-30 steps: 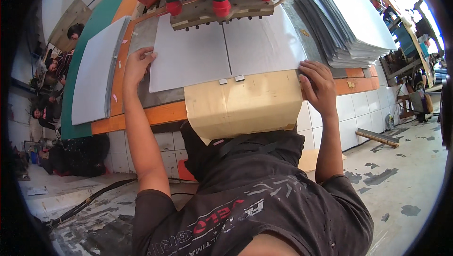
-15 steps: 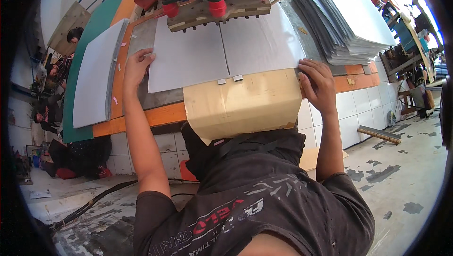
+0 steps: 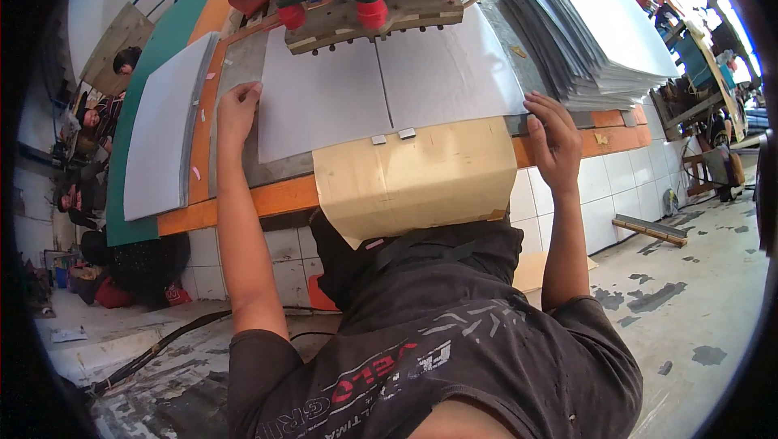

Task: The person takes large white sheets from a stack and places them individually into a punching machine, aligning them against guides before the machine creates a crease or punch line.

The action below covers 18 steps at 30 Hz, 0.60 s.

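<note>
A large white sheet [image 3: 324, 91] with a dark line down its middle lies on a grey board under a press-like clamp [image 3: 373, 18] with red knobs. Beside the sheet's left edge is my left hand [image 3: 238, 113], its fingers curled together; whether anything is pinched in them is hidden. My right hand [image 3: 557, 143] is at the sheet's right front corner, fingers stretched out and thumb apart. A cream paper [image 3: 417, 180] hangs over the table's front edge, with two small pale blocks [image 3: 407, 134] along its top by the sheet.
At the right rises a tall stack of white and grey sheets [image 3: 600, 58]. Another white stack [image 3: 166, 131] lies on a green surface [image 3: 121, 228] at the left. Orange strips [image 3: 279, 198] edge the table. Other people [image 3: 93, 119] are at the far left.
The white sheet has shifted slightly right at its left edge. My left hand's fingers have drawn together, and my right hand has moved a little outward.
</note>
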Motion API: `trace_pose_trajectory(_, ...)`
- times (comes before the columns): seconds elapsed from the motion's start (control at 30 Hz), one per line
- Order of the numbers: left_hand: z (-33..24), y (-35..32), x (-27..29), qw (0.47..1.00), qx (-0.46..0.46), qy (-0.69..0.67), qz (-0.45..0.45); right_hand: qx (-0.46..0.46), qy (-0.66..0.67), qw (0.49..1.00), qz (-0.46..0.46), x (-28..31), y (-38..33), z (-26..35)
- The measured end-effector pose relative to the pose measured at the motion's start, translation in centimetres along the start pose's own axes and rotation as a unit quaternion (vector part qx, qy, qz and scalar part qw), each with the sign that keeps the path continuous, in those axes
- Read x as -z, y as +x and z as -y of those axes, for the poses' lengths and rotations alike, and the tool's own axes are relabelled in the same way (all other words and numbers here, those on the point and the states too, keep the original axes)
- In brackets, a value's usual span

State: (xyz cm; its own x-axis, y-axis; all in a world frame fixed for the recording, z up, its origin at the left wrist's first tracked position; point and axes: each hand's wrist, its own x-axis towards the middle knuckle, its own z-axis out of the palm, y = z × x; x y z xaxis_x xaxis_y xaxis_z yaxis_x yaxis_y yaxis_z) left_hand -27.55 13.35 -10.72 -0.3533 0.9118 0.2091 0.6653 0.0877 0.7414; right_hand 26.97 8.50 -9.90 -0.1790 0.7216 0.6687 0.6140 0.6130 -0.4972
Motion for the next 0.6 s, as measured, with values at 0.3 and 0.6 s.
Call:
trace_pose_trajectory(0.3, 0.5, 0.9, -1.7, 0.997, -0.043, 0.053, -0.032, -0.069, 0.057, 0.993, -0.077, 0.0, 0.1, -0.6)
trace_pose_trajectory(0.6, 1.3, 1.3, -1.6, 0.999, -0.036, -0.012, -0.014, -0.078, 0.04, 0.994, -0.069, -0.4, 0.1, -1.0)
